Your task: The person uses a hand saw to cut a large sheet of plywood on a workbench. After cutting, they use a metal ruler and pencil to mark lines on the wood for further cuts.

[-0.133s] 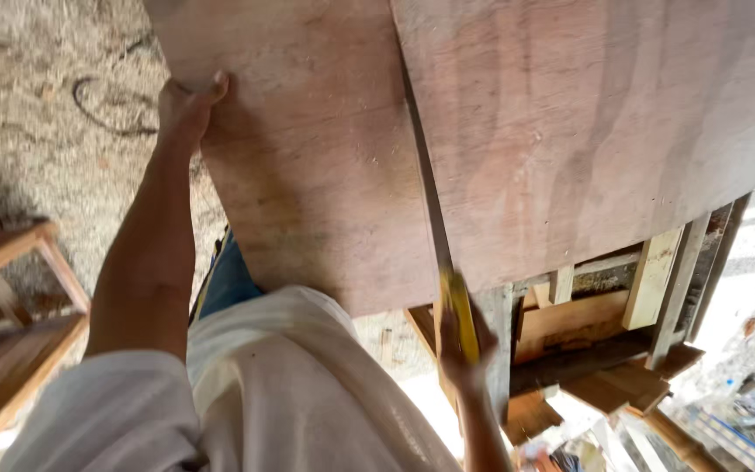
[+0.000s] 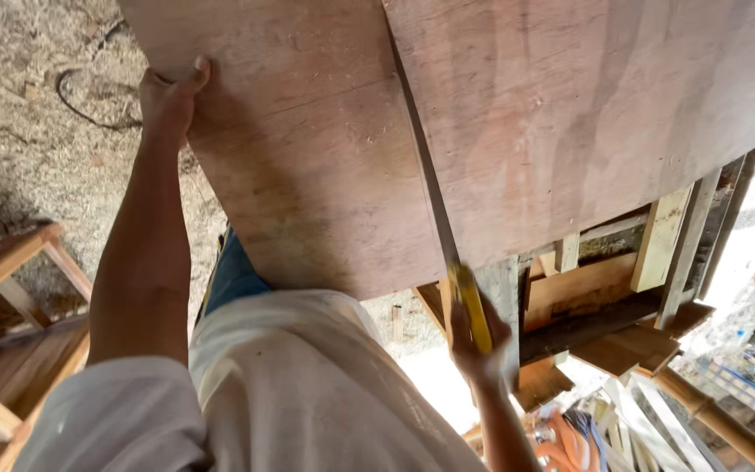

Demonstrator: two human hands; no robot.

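Head view looks down past a white shirt onto a large reddish-brown plywood sheet [image 2: 308, 175], which serves here as the landmark. The left hand [image 2: 170, 98] grips the sheet's far left edge, thumb on the top face and fingers curled under the edge, so it is clamped on the wood. A second large reddish-brown plywood panel [image 2: 587, 114] lies just right of the sheet, with a dark narrow gap between the two running from the top of the frame down toward the person. At the near end of that gap, below the sheet's near right corner, the right hand [image 2: 480, 336] is closed around the yellow handle of a handsaw [image 2: 469, 306], whose thin dark blade runs up along the gap; the blade is slim and partly blurred.

Under the right panel, right of the sheet, stands a rough timber frame of pale and dark wooden slats [image 2: 657, 253], with loose wooden offcuts [image 2: 613, 350] stacked below it. Left of the sheet the ground is covered in pale sawdust and dirt [image 2: 19, 149], and a dark loop of cable [image 2: 89, 100] lies there near the left hand. Further toward the person on that side sits a brown wooden stool frame [image 2: 10, 288]. Blue trousers [image 2: 233, 275] show just below the sheet's near edge.
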